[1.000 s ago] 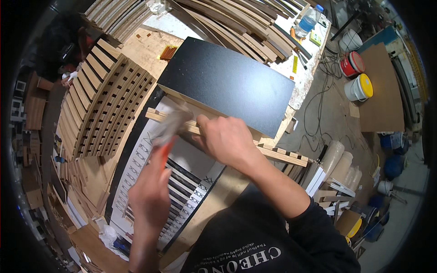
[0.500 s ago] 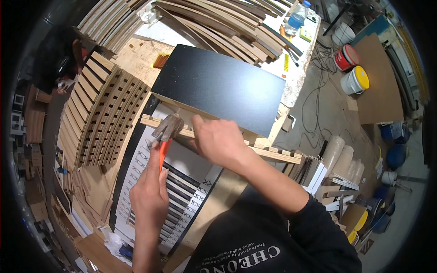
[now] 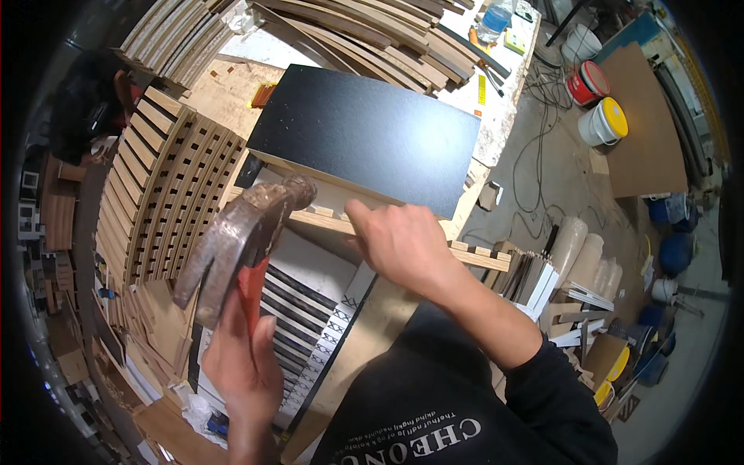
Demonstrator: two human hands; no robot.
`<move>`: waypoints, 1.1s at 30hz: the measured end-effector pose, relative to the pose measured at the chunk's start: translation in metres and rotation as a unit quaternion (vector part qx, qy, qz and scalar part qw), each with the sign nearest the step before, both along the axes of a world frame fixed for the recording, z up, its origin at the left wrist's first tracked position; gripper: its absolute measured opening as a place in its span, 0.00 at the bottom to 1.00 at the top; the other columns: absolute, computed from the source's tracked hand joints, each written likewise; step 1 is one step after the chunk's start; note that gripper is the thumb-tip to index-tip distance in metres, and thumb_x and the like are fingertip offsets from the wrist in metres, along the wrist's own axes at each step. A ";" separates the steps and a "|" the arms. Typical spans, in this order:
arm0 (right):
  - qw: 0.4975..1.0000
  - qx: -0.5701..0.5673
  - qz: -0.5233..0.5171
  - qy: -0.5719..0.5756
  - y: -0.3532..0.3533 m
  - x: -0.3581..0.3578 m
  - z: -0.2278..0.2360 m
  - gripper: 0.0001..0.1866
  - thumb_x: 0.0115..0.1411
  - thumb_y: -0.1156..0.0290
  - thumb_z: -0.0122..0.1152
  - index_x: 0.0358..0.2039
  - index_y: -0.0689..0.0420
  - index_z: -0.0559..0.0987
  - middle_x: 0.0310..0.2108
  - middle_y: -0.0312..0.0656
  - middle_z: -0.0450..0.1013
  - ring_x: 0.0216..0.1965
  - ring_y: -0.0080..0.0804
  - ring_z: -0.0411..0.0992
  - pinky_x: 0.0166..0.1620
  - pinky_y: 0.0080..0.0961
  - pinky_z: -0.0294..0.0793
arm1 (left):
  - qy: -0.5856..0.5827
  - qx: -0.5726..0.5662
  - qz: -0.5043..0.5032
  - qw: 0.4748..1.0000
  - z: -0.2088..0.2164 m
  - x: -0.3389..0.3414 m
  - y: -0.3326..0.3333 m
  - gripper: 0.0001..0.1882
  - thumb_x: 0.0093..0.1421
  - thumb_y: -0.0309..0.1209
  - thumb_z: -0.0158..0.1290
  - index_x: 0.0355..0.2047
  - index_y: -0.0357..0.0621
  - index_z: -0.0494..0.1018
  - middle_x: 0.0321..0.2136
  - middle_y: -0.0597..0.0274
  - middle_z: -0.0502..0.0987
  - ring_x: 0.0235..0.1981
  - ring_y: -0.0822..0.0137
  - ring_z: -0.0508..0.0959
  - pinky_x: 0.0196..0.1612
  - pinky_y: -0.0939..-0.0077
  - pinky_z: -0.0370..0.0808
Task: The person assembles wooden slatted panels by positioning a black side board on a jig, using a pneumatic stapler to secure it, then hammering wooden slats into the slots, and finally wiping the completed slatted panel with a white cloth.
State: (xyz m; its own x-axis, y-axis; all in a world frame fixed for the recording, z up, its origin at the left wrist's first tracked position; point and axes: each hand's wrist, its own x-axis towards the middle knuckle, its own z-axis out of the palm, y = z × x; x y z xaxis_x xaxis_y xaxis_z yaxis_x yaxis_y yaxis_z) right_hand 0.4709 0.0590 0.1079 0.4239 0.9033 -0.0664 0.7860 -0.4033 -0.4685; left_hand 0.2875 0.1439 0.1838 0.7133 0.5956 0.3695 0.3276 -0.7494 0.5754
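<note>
My left hand (image 3: pixel 246 370) is wrapped round the red-orange handle of a claw hammer (image 3: pixel 242 232). The rusty metal head is raised above the bench, large in view, its claw toward the lower left. My right hand (image 3: pixel 404 246) is closed over a light notched wooden strip (image 3: pixel 482 257), the thumb side near the hammer's face. The strip lies slantwise along the near side of a black-topped wooden block (image 3: pixel 368 136). Below it is a white panel with hand-drawn crosses (image 3: pixel 329 337) and dark slats (image 3: pixel 298 314). The hammer hides part of the strip's left end.
Stacked notched strips (image 3: pixel 182 194) stand to the left. Long curved wooden strips (image 3: pixel 372 43) pile up at the back, near a water bottle (image 3: pixel 494 22). Buckets (image 3: pixel 603 122) and loose cables (image 3: pixel 535 155) are on the floor to the right. Another person (image 3: pixel 89 108) is at the far left.
The hammer has risen off the strip toward me, its head now looking much larger. My right hand has shifted slightly right along the strip, and the view has moved a little.
</note>
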 end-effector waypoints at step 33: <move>1.000 -0.004 0.006 -0.014 0.006 -0.005 -0.005 0.07 0.53 0.70 0.51 0.27 0.61 0.74 0.19 0.48 0.75 0.22 0.41 0.77 0.25 0.34 0.76 | 0.124 -0.054 0.084 0.987 -0.012 -0.024 0.005 0.24 0.60 0.25 0.46 0.59 0.44 0.61 0.43 0.45 0.75 0.32 0.54 0.79 0.35 0.69 0.73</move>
